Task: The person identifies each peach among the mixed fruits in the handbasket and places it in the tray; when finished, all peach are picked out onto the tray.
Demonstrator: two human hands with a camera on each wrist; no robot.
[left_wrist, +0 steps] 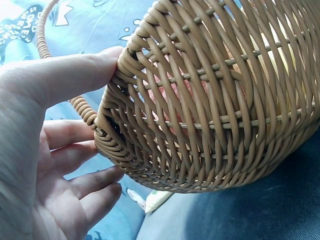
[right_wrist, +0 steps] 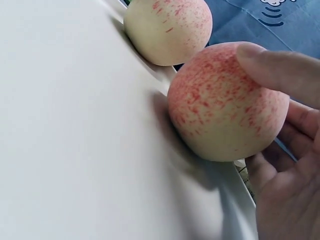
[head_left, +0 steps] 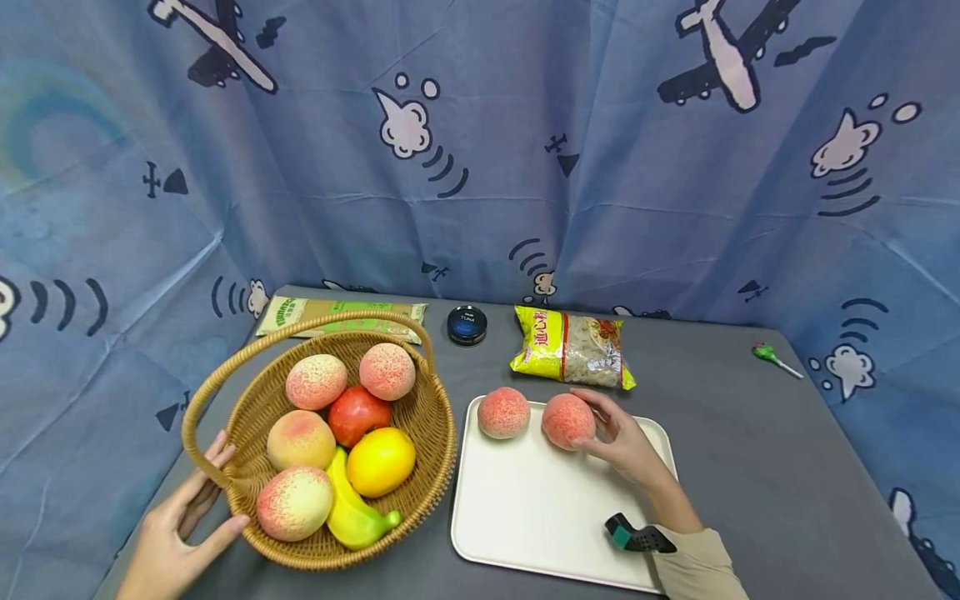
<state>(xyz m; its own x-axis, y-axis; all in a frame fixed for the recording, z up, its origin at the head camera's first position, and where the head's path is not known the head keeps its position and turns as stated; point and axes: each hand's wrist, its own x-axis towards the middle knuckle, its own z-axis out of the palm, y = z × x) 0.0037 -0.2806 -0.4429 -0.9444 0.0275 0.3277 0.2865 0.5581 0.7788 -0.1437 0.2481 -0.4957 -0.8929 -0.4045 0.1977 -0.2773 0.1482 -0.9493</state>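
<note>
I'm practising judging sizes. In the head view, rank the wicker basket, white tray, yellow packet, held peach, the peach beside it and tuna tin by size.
1. Wicker basket, handle included
2. White tray
3. Yellow packet
4. Held peach and peach beside it: nearly alike, unranked
5. Tuna tin

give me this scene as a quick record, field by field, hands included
left hand: touches the rim of the wicker basket
right hand: grips a peach; whether it touches the white tray is unclear
in basket: four peaches, red fruit, lemon, banana
on tray: second peach, left of the gripped one
at the back: flat package, tuna tin, yellow food bag
far right: green-wrapped lollipop
</note>
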